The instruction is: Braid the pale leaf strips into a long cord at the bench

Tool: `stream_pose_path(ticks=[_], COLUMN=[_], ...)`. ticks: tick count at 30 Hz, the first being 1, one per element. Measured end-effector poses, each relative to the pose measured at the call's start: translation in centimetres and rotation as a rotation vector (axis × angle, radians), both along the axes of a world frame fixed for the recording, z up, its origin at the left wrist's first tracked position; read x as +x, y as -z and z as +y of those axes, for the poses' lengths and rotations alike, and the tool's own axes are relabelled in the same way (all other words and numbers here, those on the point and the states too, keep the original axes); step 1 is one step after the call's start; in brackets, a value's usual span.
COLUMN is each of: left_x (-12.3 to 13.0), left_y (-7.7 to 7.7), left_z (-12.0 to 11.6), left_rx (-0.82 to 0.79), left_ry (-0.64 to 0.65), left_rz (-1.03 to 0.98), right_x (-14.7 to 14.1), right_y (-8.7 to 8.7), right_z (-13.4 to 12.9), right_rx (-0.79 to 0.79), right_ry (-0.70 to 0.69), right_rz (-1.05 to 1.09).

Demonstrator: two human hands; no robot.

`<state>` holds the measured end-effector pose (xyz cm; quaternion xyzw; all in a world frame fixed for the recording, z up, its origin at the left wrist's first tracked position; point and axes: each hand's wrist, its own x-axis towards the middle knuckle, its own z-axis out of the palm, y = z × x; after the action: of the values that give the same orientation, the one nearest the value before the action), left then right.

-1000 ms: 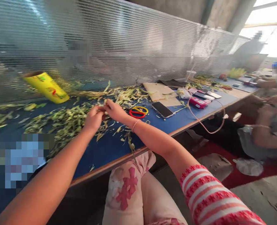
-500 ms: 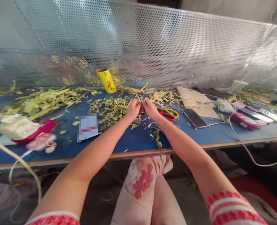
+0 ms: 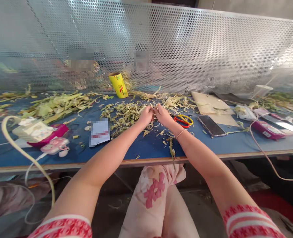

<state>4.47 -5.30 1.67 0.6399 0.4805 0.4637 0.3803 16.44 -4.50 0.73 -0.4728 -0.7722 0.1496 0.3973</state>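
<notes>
My left hand and my right hand meet at the far middle of the blue table, fingers closed and fingertips together. Whatever they pinch is too small to make out. Left of them and under them lies a heap of curled green plant pieces. Paler dry strips spread just behind my right hand. Scissors with red and yellow handles rest beside my right wrist.
A yellow tube stands by the perforated metal screen. On the right are a phone, cardboard and a magenta box. Leafy strips, a pale card and a cable are left.
The whole view has shifted, so the table and things on it appear slightly further right. My hands stay close together at the heap, with their fingers still closed.
</notes>
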Motion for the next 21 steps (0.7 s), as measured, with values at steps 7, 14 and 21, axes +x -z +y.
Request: stream_pose_path(ticks=[7, 14, 21], left_x=[-0.25, -0.27, -0.14], left_y=[0.16, 0.42, 0.11], left_z=[0.54, 0.56, 0.03], left_rx=[0.094, 0.045, 0.083], left_ry=[-0.092, -0.046, -0.088], left_rz=[0.147, 0.096, 0.129], right_x=[-0.02, -0.01, 0.13], right_y=[0.22, 0.03, -0.24], right_z=[0.22, -0.09, -0.27], right_rx=[0.073, 0.050, 0.006], right_ry=[-0.010, -0.028, -0.079], right_rz=[-0.027, -0.026, -0.009])
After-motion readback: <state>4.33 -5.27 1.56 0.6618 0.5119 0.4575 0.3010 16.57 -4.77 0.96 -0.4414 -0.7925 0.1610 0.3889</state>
